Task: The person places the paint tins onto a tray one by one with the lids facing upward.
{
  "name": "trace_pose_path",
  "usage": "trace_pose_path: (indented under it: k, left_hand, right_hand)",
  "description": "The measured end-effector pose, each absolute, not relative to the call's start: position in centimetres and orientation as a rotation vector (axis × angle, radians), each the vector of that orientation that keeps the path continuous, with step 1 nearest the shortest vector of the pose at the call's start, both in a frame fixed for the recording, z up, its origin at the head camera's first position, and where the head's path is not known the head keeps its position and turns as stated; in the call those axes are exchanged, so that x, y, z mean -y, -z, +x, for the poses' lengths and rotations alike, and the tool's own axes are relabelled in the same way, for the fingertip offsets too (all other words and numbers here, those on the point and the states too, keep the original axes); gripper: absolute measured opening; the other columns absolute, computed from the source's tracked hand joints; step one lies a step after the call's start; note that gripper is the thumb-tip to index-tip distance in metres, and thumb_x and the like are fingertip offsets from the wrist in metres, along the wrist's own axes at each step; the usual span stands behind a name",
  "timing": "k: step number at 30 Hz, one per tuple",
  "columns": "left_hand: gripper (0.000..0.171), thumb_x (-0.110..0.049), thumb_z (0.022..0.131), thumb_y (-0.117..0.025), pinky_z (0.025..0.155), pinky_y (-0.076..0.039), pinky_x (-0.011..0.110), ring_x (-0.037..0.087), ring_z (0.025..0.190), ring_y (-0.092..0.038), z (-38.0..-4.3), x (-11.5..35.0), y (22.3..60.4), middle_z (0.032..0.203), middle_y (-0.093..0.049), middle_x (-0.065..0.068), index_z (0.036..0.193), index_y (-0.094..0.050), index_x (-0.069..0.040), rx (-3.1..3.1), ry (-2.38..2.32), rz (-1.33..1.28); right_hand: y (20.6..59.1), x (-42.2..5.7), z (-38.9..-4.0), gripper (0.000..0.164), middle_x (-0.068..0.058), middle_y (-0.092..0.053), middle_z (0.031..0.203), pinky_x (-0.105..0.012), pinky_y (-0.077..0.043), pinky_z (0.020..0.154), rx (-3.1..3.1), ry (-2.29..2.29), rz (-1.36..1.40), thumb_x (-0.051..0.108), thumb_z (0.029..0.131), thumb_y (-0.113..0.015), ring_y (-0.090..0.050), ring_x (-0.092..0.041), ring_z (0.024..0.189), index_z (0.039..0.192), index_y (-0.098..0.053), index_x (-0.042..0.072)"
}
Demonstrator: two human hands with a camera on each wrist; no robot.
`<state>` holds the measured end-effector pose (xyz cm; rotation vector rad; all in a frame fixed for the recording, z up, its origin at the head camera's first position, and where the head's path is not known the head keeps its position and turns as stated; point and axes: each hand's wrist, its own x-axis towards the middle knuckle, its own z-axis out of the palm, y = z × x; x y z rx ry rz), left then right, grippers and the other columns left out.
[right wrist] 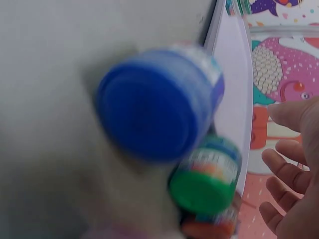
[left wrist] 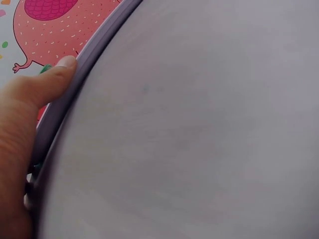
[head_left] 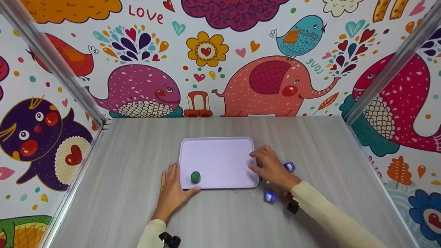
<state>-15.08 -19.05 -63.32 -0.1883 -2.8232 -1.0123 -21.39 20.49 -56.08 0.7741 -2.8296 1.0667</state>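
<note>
A lilac tray (head_left: 220, 160) lies on the table with a small green-lidded jar (head_left: 195, 177) near its front left corner. My left hand (head_left: 174, 193) rests at that corner, fingers straight along the left side, thumb (left wrist: 60, 74) against the front rim. Over the tray's right edge hovers my right hand (head_left: 270, 167), fingers apart and loosely bent, holding nothing. Beside the tray, in the right wrist view, stand a blue-lidded jar (right wrist: 149, 109), a green-lidded jar (right wrist: 204, 184) and an orange-red-lidded one (right wrist: 212, 226). In the head view the right hand mostly hides the latter two.
Two blue jars are right of the tray, one (head_left: 289, 167) beyond the right hand and another (head_left: 269, 197) nearer the front. The grey table (head_left: 137, 144) meets a cartoon-printed back wall (head_left: 206, 79), with metal frame posts (head_left: 79, 86) at the sides.
</note>
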Motion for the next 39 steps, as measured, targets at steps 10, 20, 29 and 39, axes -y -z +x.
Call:
trace_pose_path:
  k: [10, 20, 29, 39]
  left_hand:
    - [0.129, -0.066, 0.083, -0.088, 0.134, -0.004, 0.068, 0.05, 0.166, -0.018, -15.1, 19.2, 63.5, 0.174, -0.031, 0.033, 0.168, -0.028, 0.01, 2.82, 1.023, -0.198]
    - [0.129, -0.066, 0.083, -0.088, 0.134, -0.005, 0.068, 0.05, 0.166, -0.019, -15.0, 19.3, 63.3, 0.174, -0.03, 0.034, 0.168, -0.027, 0.011, 2.82, 1.021, -0.195]
    - [0.129, -0.063, 0.081, -0.091, 0.134, -0.005, 0.068, 0.051, 0.165, -0.02, -15.1, 19.4, 63.4, 0.171, -0.035, 0.035, 0.166, -0.03, 0.012, 2.796, 1.014, -0.202]
    - [0.129, -0.064, 0.081, -0.09, 0.134, -0.005, 0.067, 0.051, 0.165, -0.019, -15.1, 19.1, 63.4, 0.172, -0.032, 0.035, 0.167, -0.029, 0.012, 2.813, 1.023, -0.197]
  right_hand:
    - [56.3, -23.7, -21.7, 0.038, -0.01, -0.068, 0.131, -0.05, -0.053, 0.105, 2.885, -1.113, 0.625, 0.02, 0.101, -0.083, -0.051, -0.024, 0.125, 0.134, -0.073, 0.005]
    - [56.6, -27.0, -21.9, 0.042, -0.01, -0.064, 0.131, -0.053, -0.055, 0.109, 2.937, -1.152, 0.48, 0.02, 0.101, -0.083, -0.052, -0.028, 0.124, 0.138, -0.071, 0.003]
    - [57.3, -28.0, -22.2, 0.036, -0.014, -0.07, 0.129, -0.055, -0.052, 0.112, 2.929, -1.093, 0.506, 0.013, 0.102, -0.081, -0.053, -0.031, 0.123, 0.133, -0.074, -0.001]
    - [58.3, -28.0, -22.4, 0.038, -0.013, -0.067, 0.134, -0.058, -0.052, 0.115, 2.982, -1.034, 0.537, 0.012, 0.101, -0.082, -0.054, -0.032, 0.125, 0.137, -0.072, 0.004]
